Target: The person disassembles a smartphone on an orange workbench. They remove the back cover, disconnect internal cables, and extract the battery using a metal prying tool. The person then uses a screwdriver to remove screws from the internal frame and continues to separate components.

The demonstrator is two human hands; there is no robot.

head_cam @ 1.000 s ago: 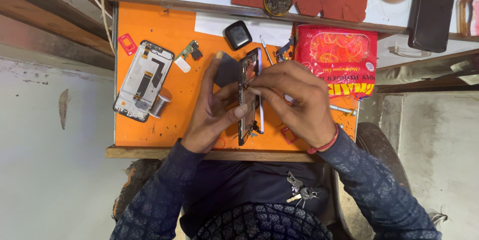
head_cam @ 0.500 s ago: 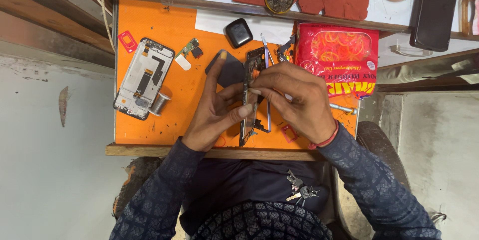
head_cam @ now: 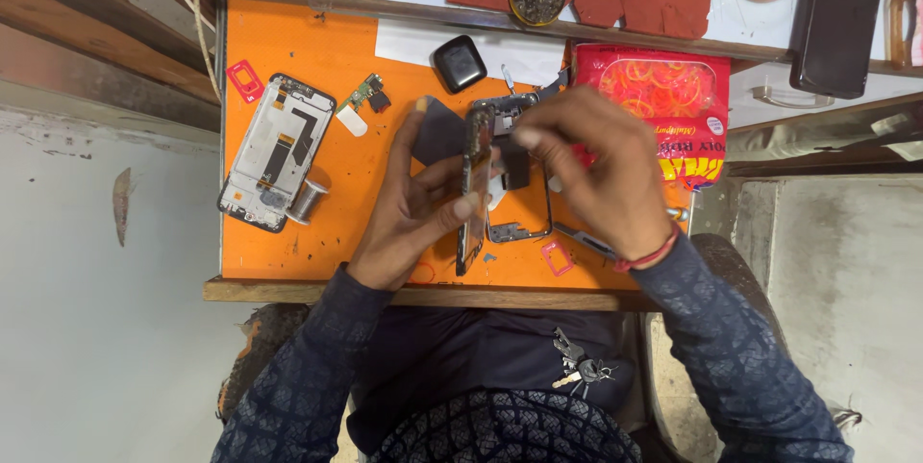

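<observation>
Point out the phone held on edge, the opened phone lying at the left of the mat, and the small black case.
phone held on edge (head_cam: 472,196), head view, its dark side edge.
opened phone (head_cam: 274,150), head view, its exposed middle.
small black case (head_cam: 460,62), head view, its lid.

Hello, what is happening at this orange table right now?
A person sits at a small orange work mat and takes a phone apart with bare hands. The left hand holds a dark phone part on its edge, upright. The right hand pinches at its top, above a phone frame lying flat on the mat. Another opened phone lies to the left, with a small circuit board and a black case nearby. A red packet lies at the right.
</observation>
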